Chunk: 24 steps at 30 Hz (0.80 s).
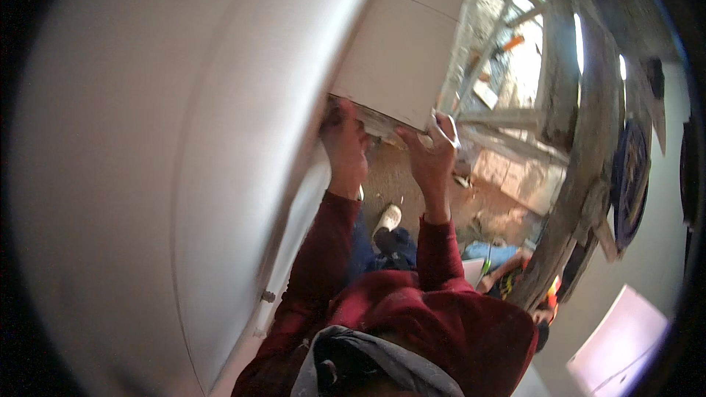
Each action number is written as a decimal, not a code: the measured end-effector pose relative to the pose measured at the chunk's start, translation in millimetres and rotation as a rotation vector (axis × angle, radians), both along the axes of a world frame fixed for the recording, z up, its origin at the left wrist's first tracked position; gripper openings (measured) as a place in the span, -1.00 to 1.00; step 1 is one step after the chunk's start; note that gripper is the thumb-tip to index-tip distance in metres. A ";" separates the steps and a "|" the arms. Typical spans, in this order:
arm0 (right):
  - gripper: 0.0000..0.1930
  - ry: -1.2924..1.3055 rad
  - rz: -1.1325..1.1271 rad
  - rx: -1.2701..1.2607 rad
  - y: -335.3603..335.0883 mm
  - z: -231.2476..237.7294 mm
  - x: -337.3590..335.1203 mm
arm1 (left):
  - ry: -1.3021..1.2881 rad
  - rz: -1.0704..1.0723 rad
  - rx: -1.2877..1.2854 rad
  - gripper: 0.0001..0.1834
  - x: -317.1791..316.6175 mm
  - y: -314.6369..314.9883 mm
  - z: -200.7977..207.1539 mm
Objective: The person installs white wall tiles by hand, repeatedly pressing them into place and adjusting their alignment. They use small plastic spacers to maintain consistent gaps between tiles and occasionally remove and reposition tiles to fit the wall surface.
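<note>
Grips the near right corner of a pale panel [401, 59] with the right hand [432, 156], thumb at the near edge and fingers bent at the side. Reaches with the left hand [346, 148] to the near left corner, close beside a smooth white wall [132, 140]; cannot tell, through shadow and blur, whether open or closed there. Lies, as a panel, lengthwise ahead of the 2 hands, with a thin dark seam across the far part. Below, between 2 dark red sleeves [439, 250], 1 light shoe [390, 217] on a brown floor [388, 169]. At right, weathered timbers [596, 132] beside a dark blue round thing [632, 184]; at lower right, another person [507, 273], partly hidden.
</note>
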State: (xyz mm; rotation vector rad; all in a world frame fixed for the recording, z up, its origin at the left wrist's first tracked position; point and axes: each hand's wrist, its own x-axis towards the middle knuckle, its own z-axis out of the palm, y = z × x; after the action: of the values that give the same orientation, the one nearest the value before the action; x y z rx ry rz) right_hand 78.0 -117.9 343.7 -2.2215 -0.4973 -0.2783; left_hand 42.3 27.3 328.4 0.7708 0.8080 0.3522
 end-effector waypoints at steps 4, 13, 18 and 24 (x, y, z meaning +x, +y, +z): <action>-0.35 0.152 -0.086 0.116 7.1 -2.8 -2.3 | 0.055 -0.003 -0.032 -0.56 -2.8 3.3 10.4; -0.33 0.140 -0.086 0.127 7.3 -1.5 -3.4 | 0.390 -0.059 0.100 -0.59 -76.2 -2.8 -158.8; -0.62 0.234 -0.084 0.096 8.4 10.8 -2.9 | 0.546 -0.181 0.025 -0.44 -61.1 -16.1 -227.9; -0.59 0.242 -0.045 0.022 1.3 13.8 0.8 | 0.342 -0.099 -0.282 -0.57 -33.8 -13.1 -270.7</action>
State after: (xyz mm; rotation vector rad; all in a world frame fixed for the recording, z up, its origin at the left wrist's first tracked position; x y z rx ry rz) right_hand 78.7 -116.5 357.5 -2.2096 -0.3111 -0.0360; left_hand 8.5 14.2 57.7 0.6099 1.1088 0.0133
